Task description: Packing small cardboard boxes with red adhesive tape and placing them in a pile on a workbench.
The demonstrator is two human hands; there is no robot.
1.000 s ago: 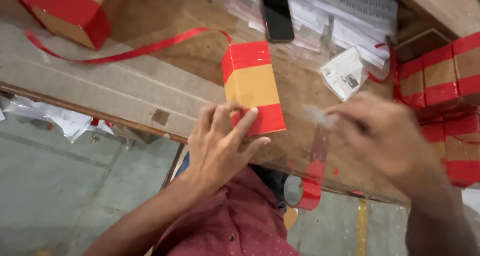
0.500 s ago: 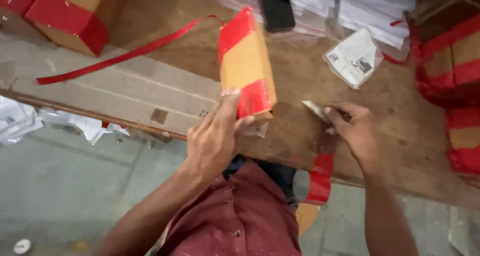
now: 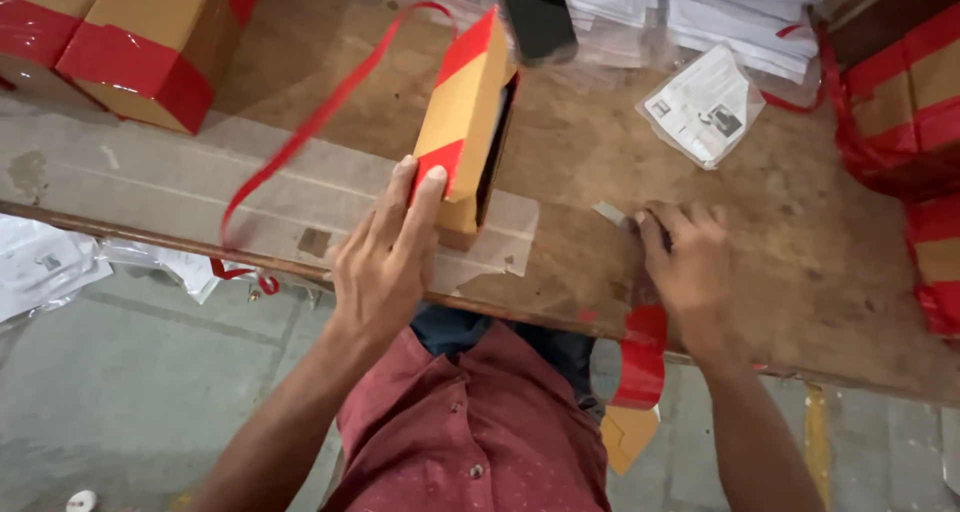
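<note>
Cardboard box (image 3: 462, 122) with red tape: you're gripping its near end with your left hand (image 3: 385, 262), while just right of it your right hand (image 3: 685, 262) is pinching a tape strip (image 3: 608, 213) on the counter (image 3: 800, 252).

Small cardboard box (image 3: 465, 122) in my left hand (image 3: 385, 262): tan, red-taped at both ends, tipped on edge on the wooden table (image 3: 800, 272). Red tape strip (image 3: 640, 357) hangs over the table edge under my right hand (image 3: 690, 267).

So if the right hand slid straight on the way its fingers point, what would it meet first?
Most likely the small grey scrap just beyond the right hand, whose fingers point up-left across the wooden table. Past that, bare wood; depth is hard to judge.
</note>
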